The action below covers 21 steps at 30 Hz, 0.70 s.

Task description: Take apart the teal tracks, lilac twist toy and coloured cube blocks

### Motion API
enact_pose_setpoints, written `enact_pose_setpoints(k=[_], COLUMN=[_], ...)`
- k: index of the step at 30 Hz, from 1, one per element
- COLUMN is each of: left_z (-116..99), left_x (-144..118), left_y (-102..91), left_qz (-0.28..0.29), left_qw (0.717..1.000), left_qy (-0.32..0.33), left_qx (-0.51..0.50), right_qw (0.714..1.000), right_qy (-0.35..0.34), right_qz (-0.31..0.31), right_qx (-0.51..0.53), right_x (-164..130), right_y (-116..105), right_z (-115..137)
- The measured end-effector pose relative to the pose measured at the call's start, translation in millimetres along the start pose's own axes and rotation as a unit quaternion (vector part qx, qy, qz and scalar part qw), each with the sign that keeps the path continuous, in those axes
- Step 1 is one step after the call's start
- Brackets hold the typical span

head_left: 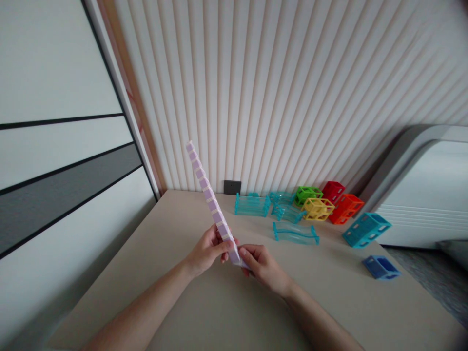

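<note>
A long lilac segmented strip point(211, 199) with pale bands across it slants up and to the left above the table. Closed around its lower part is my left hand point(211, 251), thumb on the near face. My right hand point(261, 265) pinches the bottom end, where the strip seems to bend to the right. Fingers hide part of that lower end. Behind the right hand, a clear teal curved track piece point(296, 233) lies on the table.
More clear teal pieces point(252, 204) lie near the ribbed wall. To the right stand green point(307, 195), yellow point(318, 208), red point(332, 191), orange point(346, 208), teal point(366, 229) and blue point(381, 267) frame blocks. The table point(175, 219) meets a white cabinet at left.
</note>
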<state>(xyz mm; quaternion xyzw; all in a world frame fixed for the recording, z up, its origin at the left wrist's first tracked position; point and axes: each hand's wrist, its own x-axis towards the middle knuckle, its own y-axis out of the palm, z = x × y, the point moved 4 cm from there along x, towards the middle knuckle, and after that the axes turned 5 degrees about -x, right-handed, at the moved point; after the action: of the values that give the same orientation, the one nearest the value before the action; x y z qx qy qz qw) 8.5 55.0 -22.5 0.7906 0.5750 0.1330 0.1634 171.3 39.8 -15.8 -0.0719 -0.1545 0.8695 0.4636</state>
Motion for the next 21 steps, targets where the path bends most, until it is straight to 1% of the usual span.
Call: enact_pose_setpoints(k=[2,5,7,9,11,14,17,21], left_z=[-0.7,-0.8,-1.2,-1.7,-2.0,-1.9,-2.2,-1.0], left_x=[1.3,1.6,0.9,0.3,-0.1,-0.7,-1.9,-3.5], left_y=[-1.5,-0.9,1.2,3.7,5.2,4.6,2.7,0.9], left_qz=[-0.03,-0.071,-0.087,-0.089,-0.089,-0.091,-0.086,-0.085], left_qw=[0.999,0.995,0.992,0.99,0.989,0.989,0.99,0.991], left_qy=[0.018,0.041,0.056,0.063,0.064,0.063,0.074,0.083], left_qx=[-0.014,-0.047,-0.073,-0.089,-0.097,-0.102,-0.088,-0.062], right_qw=[0.997,0.982,0.967,0.955,0.948,0.946,0.949,0.943], right_qy=[-0.025,-0.046,-0.064,-0.083,-0.099,-0.124,-0.123,-0.127], right_qz=[-0.054,-0.127,-0.175,-0.208,-0.218,-0.201,-0.186,-0.203], right_qx=[-0.052,-0.13,-0.172,-0.197,-0.21,-0.221,-0.225,-0.231], right_x=[-0.4,-3.9,-6.7,-8.5,-8.8,-7.9,-6.5,-4.5], right_y=[-3.0,-5.9,-6.9,-6.6,-5.6,-4.3,-5.5,-7.6], right_z=[-1.1,-3.0,-3.4,-3.3,-2.7,0.7,3.6,2.4])
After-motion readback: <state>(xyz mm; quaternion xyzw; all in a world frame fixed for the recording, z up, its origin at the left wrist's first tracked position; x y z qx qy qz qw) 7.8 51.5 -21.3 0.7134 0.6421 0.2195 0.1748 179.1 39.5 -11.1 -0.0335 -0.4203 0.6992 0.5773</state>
